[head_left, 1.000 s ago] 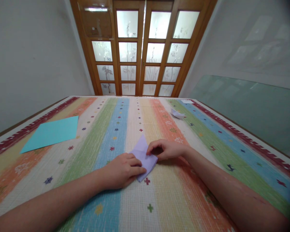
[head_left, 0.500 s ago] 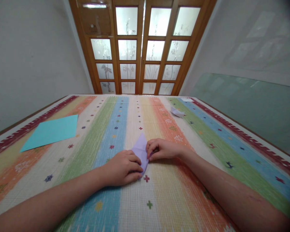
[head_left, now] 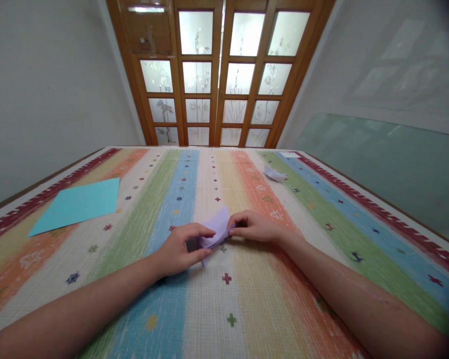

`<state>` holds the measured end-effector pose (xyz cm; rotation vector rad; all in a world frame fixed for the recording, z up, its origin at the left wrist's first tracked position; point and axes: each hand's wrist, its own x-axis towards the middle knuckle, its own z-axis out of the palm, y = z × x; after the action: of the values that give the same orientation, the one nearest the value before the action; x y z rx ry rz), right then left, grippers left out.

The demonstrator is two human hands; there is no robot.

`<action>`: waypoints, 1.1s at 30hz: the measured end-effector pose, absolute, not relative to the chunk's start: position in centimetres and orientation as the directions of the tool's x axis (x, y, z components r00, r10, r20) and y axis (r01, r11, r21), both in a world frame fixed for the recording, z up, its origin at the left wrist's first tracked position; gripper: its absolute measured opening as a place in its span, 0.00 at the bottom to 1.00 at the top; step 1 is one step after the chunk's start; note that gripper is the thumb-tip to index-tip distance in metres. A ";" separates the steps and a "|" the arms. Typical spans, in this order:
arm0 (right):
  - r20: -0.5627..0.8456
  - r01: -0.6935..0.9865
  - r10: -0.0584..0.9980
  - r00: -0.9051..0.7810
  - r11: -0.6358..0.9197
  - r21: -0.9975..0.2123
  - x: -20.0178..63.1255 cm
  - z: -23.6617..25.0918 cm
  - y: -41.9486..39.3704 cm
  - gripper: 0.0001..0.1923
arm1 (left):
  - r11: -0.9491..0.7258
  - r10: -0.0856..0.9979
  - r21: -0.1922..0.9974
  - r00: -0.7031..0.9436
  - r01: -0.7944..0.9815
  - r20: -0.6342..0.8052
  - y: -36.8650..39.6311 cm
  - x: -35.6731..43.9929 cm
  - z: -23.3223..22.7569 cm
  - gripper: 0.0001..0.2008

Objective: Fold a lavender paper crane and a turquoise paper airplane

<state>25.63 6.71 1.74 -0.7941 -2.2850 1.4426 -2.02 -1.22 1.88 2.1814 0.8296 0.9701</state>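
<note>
A folded piece of purple paper point(head_left: 217, 227) is held between my two hands, just above the middle of the striped tablecloth. My left hand point(head_left: 185, 248) grips its left end, thumb below and fingers on top. At the right end, my right hand point(head_left: 249, 227) pinches the paper's edge between thumb and fingertips. The paper is tilted, with a pointed tip facing away from me and layered edges showing on the near side. Part of its left end is hidden behind my left fingers.
A flat turquoise sheet of paper point(head_left: 77, 205) lies at the left of the striped tablecloth point(head_left: 209, 319). Toward the far right sits a small pale folded-paper shape point(head_left: 274, 173). A white slip point(head_left: 290, 155) lies near the far right corner. Wood-framed glass doors point(head_left: 217, 75) stand beyond the table.
The purple paper has been lifted and turned, its near end swinging left. My left hand has gone from lying over it to gripping its end; my right hand has moved slightly away from me.
</note>
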 end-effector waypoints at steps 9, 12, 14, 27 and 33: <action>-0.065 0.268 0.670 -0.739 0.203 -0.942 25.7 1.5 7.0 0.19 | -0.557 0.813 0.754 0.418 0.350 0.407 -1.1 -1.5 1.4 0.13; -0.090 0.288 0.695 -0.714 0.173 -0.942 25.5 1.5 6.8 0.20 | -0.505 0.846 0.786 0.384 0.356 0.369 -1.0 -1.5 1.2 0.12; -0.096 0.296 0.704 -0.704 0.168 -0.940 25.5 1.5 6.8 0.20 | -0.497 0.851 0.794 0.373 0.349 0.369 -0.9 -1.5 1.0 0.12; -0.067 0.292 0.705 -0.706 0.204 -0.934 25.4 1.5 6.5 0.19 | -0.515 0.826 0.813 0.412 0.273 0.385 -1.3 -1.6 1.5 0.15; -0.036 0.238 0.666 -0.745 0.215 -0.947 25.5 1.6 6.8 0.17 | -0.512 0.848 0.782 0.356 0.355 0.394 -1.2 -1.7 1.3 0.11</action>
<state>25.49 6.75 1.61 -0.8400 -2.1160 1.5431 -1.69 -1.23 1.26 2.0347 1.0407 1.0890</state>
